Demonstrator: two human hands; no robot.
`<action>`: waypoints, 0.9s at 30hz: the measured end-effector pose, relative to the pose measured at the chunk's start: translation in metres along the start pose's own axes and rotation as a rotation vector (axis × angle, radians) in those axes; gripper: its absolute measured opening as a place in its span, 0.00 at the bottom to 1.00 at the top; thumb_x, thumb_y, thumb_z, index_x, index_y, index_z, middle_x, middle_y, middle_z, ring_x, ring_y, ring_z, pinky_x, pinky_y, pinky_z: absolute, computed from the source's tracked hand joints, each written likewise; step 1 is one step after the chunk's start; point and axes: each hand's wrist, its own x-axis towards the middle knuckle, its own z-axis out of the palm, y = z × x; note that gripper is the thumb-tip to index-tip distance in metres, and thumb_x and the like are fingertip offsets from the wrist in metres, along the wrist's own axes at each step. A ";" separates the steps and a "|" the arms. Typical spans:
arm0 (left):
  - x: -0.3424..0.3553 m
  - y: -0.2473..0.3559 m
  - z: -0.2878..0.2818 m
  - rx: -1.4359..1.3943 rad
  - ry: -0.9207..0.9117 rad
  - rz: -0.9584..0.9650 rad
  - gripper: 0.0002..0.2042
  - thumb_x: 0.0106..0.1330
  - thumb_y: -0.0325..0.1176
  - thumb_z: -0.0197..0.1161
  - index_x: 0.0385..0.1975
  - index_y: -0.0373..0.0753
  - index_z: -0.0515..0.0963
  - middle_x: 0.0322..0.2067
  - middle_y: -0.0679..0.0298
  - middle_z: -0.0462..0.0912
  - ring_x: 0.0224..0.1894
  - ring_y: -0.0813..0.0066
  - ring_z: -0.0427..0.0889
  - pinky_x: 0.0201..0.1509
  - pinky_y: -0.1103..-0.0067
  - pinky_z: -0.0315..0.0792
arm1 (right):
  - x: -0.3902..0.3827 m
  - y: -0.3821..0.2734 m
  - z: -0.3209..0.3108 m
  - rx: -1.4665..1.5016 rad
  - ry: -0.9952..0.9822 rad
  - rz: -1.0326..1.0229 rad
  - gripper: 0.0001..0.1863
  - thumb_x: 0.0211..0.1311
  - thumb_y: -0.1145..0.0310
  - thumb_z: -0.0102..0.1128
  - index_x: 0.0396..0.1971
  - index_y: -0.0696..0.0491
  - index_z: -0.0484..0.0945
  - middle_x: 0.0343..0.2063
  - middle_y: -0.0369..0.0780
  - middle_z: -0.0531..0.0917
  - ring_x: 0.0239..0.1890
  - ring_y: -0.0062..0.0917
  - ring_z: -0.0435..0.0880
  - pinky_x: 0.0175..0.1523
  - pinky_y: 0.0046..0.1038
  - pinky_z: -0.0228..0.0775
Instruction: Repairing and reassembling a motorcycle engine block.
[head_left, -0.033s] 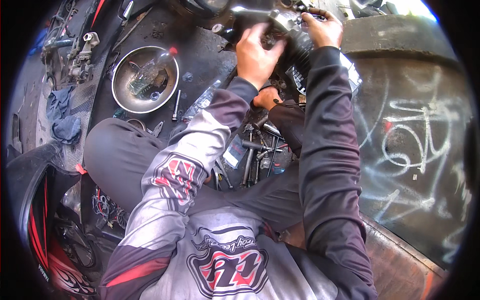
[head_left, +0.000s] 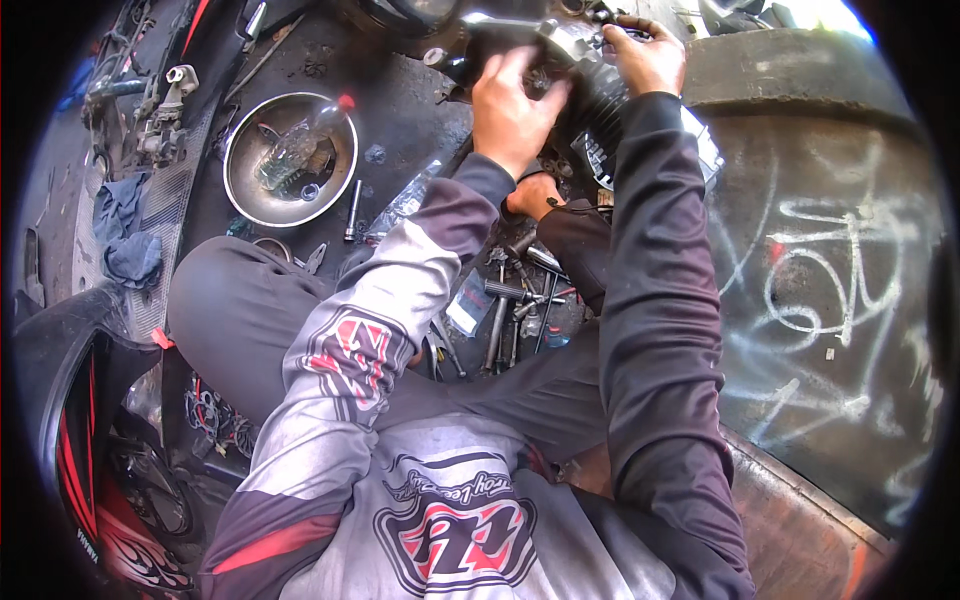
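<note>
A finned metal motorcycle engine [head_left: 600,100] lies in front of me at the top of the view. My left hand [head_left: 512,118] is over its left side, thumb spread from the fingers, with nothing visible in it; the fingertips are slightly blurred. At the engine's far end, my right hand [head_left: 648,62] has its fingers pinched together beside a dark metal part. Whatever those fingers grip is too small and hidden to make out. Part of the engine's right side is covered by my right forearm.
Left of the engine, a round metal bowl [head_left: 232,160] holds a clear plastic bottle [head_left: 290,160]. Several hand tools, including a T-handled one [head_left: 500,310], lie between my legs. A blue rag [head_left: 128,230] lies far left. A painted metal surface [head_left: 820,250] stands at right.
</note>
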 end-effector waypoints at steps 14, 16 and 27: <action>0.028 0.004 -0.009 0.218 -0.202 -0.005 0.16 0.56 0.31 0.69 0.45 0.34 0.84 0.36 0.45 0.85 0.42 0.49 0.86 0.50 0.65 0.79 | -0.013 -0.027 0.000 -0.339 0.022 -0.102 0.13 0.55 0.67 0.73 0.37 0.60 0.88 0.27 0.45 0.89 0.27 0.25 0.88 0.37 0.27 0.81; 0.030 0.000 -0.013 0.090 -0.228 -0.024 0.16 0.53 0.35 0.71 0.39 0.33 0.86 0.33 0.43 0.84 0.41 0.42 0.82 0.50 0.60 0.77 | -0.020 -0.034 0.006 -0.341 0.099 -0.144 0.13 0.56 0.67 0.71 0.37 0.60 0.88 0.27 0.46 0.90 0.28 0.26 0.89 0.36 0.27 0.81; 0.020 0.002 -0.011 -0.100 -0.283 -0.219 0.15 0.58 0.38 0.71 0.37 0.32 0.86 0.37 0.46 0.88 0.43 0.48 0.86 0.53 0.64 0.78 | -0.038 -0.019 0.015 -0.037 0.277 -0.271 0.07 0.60 0.73 0.69 0.36 0.59 0.87 0.27 0.38 0.88 0.28 0.19 0.84 0.35 0.22 0.76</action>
